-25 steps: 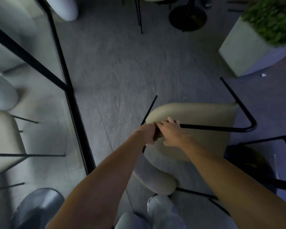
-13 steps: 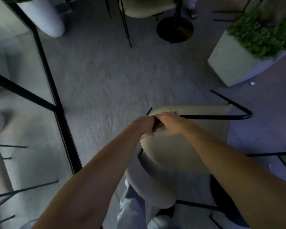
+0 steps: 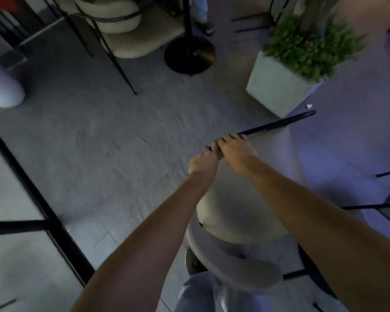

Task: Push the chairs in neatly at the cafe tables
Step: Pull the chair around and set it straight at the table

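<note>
- Held chair (image 3: 245, 199): beige and apparently tipped. It sits directly in front of the person, with its padded backrest (image 3: 234, 266) near the person's legs and well apart from the pedestal table base (image 3: 189, 55).
- Left hand (image 3: 203, 164) and right hand (image 3: 234, 152): the fingers of both curl round the black frame bar (image 3: 279, 124). The hands touch each other at one end of it.
- Risk, twisting: both hands grip at the same point, so the chair is likely to swing or slip.
- Risk, collision: the far end of the bar is near the concrete planter (image 3: 277, 86), and a forward push may strike it.
- Risk, glass: a swing to the left may hit the glass partition (image 3: 32, 188).
- Risk, snagging: the black legs at the right edge (image 3: 369, 207) may catch the frame.
- Count: two chairs are clearly visible, the held one and a second beige chair (image 3: 122, 25). There is also one pedestal base, one planter and one white pot (image 3: 0, 86).
</note>
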Demonstrator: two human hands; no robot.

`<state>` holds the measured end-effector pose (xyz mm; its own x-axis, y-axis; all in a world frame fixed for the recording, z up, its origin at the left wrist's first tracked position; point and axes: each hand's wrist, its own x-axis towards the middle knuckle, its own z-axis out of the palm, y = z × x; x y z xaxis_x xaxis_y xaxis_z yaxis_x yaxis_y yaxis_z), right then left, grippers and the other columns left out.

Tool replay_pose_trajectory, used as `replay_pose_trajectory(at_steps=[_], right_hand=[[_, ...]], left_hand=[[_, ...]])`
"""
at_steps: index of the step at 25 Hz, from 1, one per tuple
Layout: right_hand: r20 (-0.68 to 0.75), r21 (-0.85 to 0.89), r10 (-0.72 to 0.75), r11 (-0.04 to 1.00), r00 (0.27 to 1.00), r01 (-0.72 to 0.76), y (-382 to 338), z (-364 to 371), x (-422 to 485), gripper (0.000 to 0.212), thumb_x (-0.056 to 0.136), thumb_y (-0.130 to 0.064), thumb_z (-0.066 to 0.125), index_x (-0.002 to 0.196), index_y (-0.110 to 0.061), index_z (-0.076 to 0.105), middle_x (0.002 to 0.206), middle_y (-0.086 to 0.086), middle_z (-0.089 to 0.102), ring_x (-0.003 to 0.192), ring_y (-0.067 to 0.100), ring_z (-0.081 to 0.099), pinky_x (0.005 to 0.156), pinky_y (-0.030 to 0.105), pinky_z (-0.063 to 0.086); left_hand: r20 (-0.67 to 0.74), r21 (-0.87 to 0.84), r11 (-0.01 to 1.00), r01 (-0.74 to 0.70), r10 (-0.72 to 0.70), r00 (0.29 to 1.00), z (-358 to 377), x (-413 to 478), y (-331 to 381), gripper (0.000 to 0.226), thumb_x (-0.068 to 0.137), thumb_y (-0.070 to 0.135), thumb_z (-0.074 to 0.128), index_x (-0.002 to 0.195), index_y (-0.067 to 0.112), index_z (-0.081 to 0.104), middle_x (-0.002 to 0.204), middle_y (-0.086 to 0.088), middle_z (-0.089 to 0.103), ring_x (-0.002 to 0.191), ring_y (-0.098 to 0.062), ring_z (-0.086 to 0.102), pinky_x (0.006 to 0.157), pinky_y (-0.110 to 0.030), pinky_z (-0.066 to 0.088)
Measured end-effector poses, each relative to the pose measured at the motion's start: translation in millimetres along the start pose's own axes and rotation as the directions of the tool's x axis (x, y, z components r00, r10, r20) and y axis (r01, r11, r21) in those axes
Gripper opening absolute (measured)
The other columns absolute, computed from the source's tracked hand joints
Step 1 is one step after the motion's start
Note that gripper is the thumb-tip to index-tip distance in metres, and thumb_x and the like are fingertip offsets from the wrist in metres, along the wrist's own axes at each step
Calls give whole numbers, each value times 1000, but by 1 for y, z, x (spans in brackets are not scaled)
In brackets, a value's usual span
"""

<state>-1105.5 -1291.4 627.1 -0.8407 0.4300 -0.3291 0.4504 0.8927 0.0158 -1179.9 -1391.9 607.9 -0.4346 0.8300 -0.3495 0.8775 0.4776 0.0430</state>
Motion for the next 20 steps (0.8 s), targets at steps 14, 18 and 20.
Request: replay_pose_trajectory(at_steps=[14, 18, 20], right_hand=[[127, 244, 217, 939, 968, -242, 65, -27, 164, 84, 82, -24, 74, 149, -13, 24, 152, 7, 26, 137, 38, 27, 104, 52, 38], [159, 226, 269, 927, 950, -300, 69, -26, 196, 87, 84, -23, 71, 153, -16, 19, 152, 5, 23, 131, 38, 31, 100, 48, 41], [179, 248, 303, 907, 936, -341, 69, -22, 202, 87, 85, -18, 68, 154, -18, 15, 156, 4, 19, 137, 41, 25, 102, 49, 40]], left_hand=[[87, -209, 968, -140, 161, 983, -57, 186, -44, 92, 94, 3, 54, 156, 12, -13, 144, -17, 35, 107, -34, 58, 79, -36, 45], [135, -209, 953, -220, 251, 958, -65, 223, -63, 101, 90, 4, 64, 157, 10, -11, 149, -16, 35, 107, -30, 60, 79, -31, 45], [156, -226, 926, -303, 341, 927, -65, 229, -67, 97, 91, 4, 62, 155, 6, -11, 158, -16, 22, 121, -31, 53, 87, -30, 44]])
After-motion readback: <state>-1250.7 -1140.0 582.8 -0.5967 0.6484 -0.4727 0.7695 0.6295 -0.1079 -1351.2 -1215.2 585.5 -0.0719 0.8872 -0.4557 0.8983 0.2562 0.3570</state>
